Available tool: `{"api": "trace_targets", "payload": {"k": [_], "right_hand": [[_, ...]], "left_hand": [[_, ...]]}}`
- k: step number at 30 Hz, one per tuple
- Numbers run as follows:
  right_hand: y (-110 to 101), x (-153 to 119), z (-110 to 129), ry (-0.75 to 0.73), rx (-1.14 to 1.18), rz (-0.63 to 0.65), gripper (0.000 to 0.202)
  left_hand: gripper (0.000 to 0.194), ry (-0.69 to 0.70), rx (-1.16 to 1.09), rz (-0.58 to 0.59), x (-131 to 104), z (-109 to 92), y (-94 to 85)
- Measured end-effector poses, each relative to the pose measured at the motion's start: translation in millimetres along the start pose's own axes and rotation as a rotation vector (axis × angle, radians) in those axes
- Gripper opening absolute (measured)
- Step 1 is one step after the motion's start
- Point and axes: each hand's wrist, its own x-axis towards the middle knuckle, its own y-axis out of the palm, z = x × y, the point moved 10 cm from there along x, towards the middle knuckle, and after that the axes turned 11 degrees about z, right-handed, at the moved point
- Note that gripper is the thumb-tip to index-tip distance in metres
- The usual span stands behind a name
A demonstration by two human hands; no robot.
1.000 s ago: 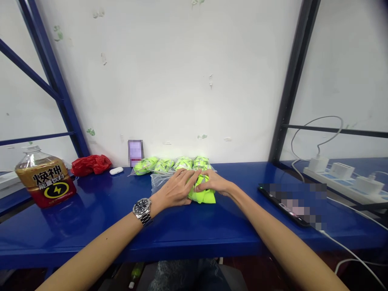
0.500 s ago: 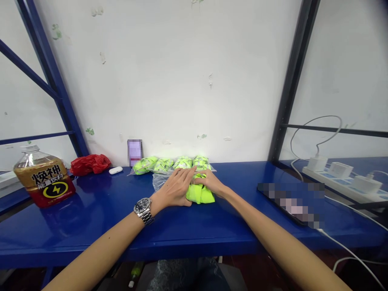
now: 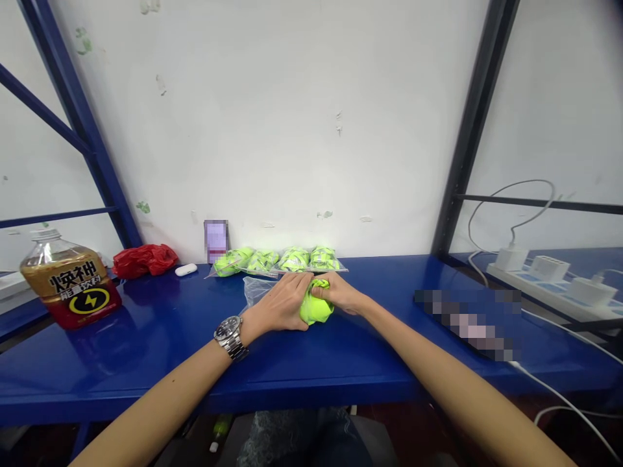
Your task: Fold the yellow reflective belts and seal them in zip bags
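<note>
On the blue table, a neon-yellow cloth bundle [image 3: 317,310] is squeezed between my hands into a rounded shape. My left hand [image 3: 287,299], with a metal watch at its wrist, wraps round the bundle's left side, thumb low against it. My right hand [image 3: 343,293] grips its upper right side with bent fingers; a twisted strip of cloth shows beside them. A clear plastic bag [image 3: 254,290] lies flat behind my left hand, partly hidden by it. Several clear bags of neon-yellow cloth with pale grey stripes [image 3: 294,258] stand in a row along the wall.
At left stand a large drink bottle [image 3: 71,282], a red plastic bag [image 3: 145,261], a white oval case [image 3: 185,270] and a small upright card [image 3: 216,240]. At right lie a blurred dark device [image 3: 467,324] with a white cable and a power strip with chargers [image 3: 545,279].
The cloth bundle has become smaller and rounder, its right side drawn in. My right hand's fingers have curled further around it, while my left hand stays nearly in place.
</note>
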Motion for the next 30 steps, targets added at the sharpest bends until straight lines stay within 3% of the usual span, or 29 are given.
{"api": "trace_targets", "payload": {"k": [3, 5, 9, 12, 14, 20, 30], "right_hand": [[-6, 2, -2, -0.013, -0.112, -0.143, 0.05], [-5, 0, -4, 0.04, -0.096, -0.161, 0.049], [14, -8, -4, 0.206, 0.075, 0.083, 0.044], [25, -17, 0, 0.243, 0.209, 0.265, 0.063], [25, -18, 0, 0.231, 0.21, 0.313, 0.069], [15, -6, -4, 0.111, -0.01, 0.131, 0.051], [19, -3, -9, 0.153, -0.308, -0.006, 0.022]], "left_hand": [[0.088, -0.009, 0.008, -0.004, 0, 2, 1.1], [0.092, -0.012, -0.016, -0.003, -1, 3, 1.1], [0.094, -0.009, -0.07, 0.008, -4, 6, -0.6], [0.093, -0.001, -0.074, 0.002, -5, 6, -2.4], [0.093, 0.002, -0.069, -0.006, -6, 6, -2.3], [0.091, 0.024, 0.018, -0.037, -7, 3, -1.1], [0.089, 0.011, 0.035, -0.09, -12, -1, -3.9]]}}
